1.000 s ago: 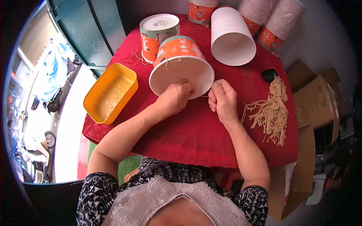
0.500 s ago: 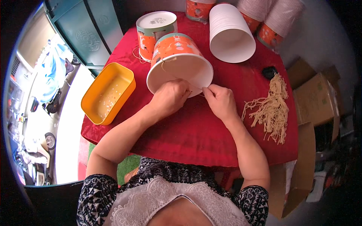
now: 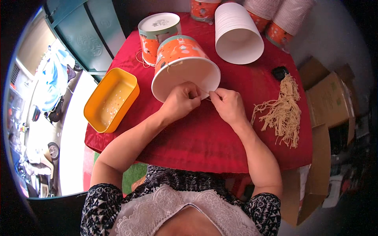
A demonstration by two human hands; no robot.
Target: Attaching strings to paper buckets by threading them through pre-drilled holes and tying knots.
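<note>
An orange patterned paper bucket [image 3: 183, 49] lies on its side, its white open mouth facing me. At the lower right of its rim my left hand [image 3: 180, 103] is closed, fingers pinched on a thin string, its tips partly inside the mouth. My right hand [image 3: 228, 105] pinches the same string [image 3: 206, 98] just outside the rim. A short bit of tan string [image 3: 169, 68] also shows at the rim's upper left. The exact spot where the string meets the rim is hidden by my fingers.
Behind stands an upturned bucket [image 3: 159, 23] with a string loop. A yellow tray [image 3: 132, 93] holding small white bits is at left. A stack of white-lined buckets [image 3: 240, 43] lies at the back. A tan string bundle [image 3: 289, 110] rests at right, cardboard boxes [image 3: 327, 98] beyond the red-covered table [image 3: 189, 145].
My left hand's fingers have drawn slightly down and curled further at the rim. The right hand has shifted a little left. The whole view has moved slightly.
</note>
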